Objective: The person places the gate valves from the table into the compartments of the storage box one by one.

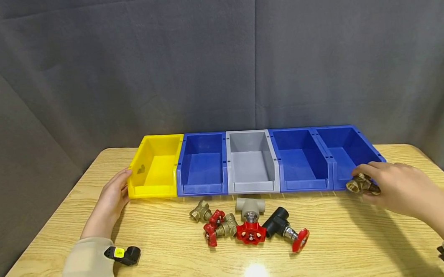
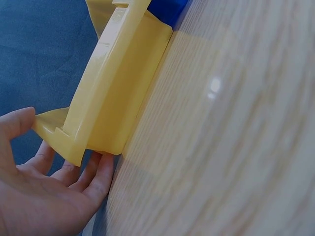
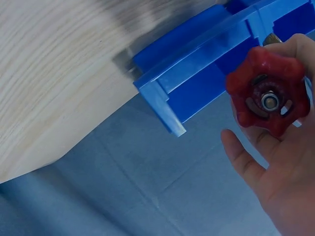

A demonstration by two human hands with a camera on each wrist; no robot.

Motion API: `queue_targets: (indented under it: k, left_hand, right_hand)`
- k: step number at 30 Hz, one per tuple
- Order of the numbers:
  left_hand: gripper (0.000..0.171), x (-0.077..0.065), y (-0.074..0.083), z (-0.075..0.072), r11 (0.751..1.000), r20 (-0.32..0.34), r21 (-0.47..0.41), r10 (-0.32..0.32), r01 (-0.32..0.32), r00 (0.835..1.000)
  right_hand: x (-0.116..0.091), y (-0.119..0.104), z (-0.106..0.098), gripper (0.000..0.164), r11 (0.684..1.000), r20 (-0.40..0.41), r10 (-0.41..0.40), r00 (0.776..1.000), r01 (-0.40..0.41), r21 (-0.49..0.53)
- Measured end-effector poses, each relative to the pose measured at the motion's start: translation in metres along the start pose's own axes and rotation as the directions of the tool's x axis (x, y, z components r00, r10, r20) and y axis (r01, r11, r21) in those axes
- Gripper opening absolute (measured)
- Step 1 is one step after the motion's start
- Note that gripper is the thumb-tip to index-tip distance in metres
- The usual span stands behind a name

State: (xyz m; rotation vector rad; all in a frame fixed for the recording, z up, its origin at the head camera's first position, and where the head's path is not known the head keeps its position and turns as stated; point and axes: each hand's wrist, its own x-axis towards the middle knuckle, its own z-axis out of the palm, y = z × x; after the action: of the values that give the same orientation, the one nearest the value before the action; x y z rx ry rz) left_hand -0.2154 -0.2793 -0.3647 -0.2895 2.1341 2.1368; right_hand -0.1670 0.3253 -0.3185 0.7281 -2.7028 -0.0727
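My right hand (image 1: 399, 187) grips a brass valve (image 1: 356, 184) at the front of the rightmost blue bin (image 1: 345, 159), close over its front lip. The valve's red handwheel (image 3: 268, 93) faces the right wrist camera. At the other end of the row, my left hand (image 1: 112, 198) rests against the outer side of the yellow bin (image 1: 153, 191). In the left wrist view its thumb (image 2: 20, 120) touches the bin's rim, while the spread fingers (image 2: 101, 177) lie lower along the side, their tips partly hidden.
Between the end bins stand a blue bin (image 1: 203, 189), a grey bin (image 1: 254, 187) and another blue bin (image 1: 303, 185). In front lie two brass valves (image 1: 201, 211) with red handles, a grey tee valve (image 1: 250, 206) and a black tee valve (image 1: 276, 222). A dark curtain (image 1: 203, 64) hangs behind the table.
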Motion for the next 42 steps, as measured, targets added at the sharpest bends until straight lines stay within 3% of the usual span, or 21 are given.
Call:
queue_targets:
  k: [6, 13, 22, 28, 33, 42]
  left_hand:
    - [0.072, 0.001, 0.0, 0.0, 1.0, -0.002, 0.0, -0.002, 0.002, 1.0]
    - [0.07, 0.001, 0.0, 0.0, 1.0, 0.001, -0.006, -0.013, 0.013, 1.0]
    - [0.07, 0.0, 0.0, 0.001, 1.0, 0.004, 0.004, -0.007, 0.007, 1.0]
    - [0.071, -0.001, 0.0, 0.001, 1.0, 0.002, 0.007, -0.011, 0.011, 1.0]
    - [0.073, -0.001, 0.002, 0.002, 1.0, 0.001, 0.003, -0.01, 0.01, 1.0]
    - [0.077, -0.001, 0.001, 0.0, 1.0, 0.005, 0.005, -0.008, 0.008, 1.0]
  right_hand:
    - [0.006, 0.01, 0.002, 0.048, 1.0, -0.049, -0.009, 0.999, 0.008, -0.025]
    - [0.015, 0.018, 0.003, 0.045, 0.999, -0.015, 0.023, 1.0, -0.024, -0.03]
    - [0.027, 0.026, 0.004, 0.041, 0.998, -0.054, 0.009, 0.999, -0.013, -0.068]
    - [0.038, 0.03, 0.004, 0.038, 0.997, 0.055, 0.042, 0.998, -0.038, -0.061]
    - [0.05, 0.034, 0.005, 0.038, 0.996, 0.168, 0.086, 0.982, -0.08, -0.043]
    - [0.065, 0.041, 0.016, 0.041, 0.995, 0.255, 0.085, 0.963, -0.071, -0.066]
